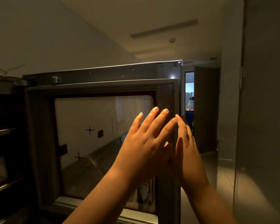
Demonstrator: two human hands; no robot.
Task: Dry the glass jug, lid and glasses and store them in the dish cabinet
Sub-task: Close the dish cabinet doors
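The dish cabinet's door (167, 94) stands open in front of me, a grey frame round a glass pane with a dotted border. My left hand (144, 143) lies flat with straight fingers against the door's right side. Beside it, my right hand (187, 146) has straight fingers at the door's right edge, and its fingertips meet those of my left hand. Neither hand holds anything. The cabinet's dark inside (5, 143) with metal shelf rails shows at the left. No jug, lid or glass is clearly in view.
A tall grey wall panel (265, 110) rises close on the right. Between it and the door, a tiled floor (223, 183) leads to a doorway (189, 102), where a person in white stands far off. The room is dim.
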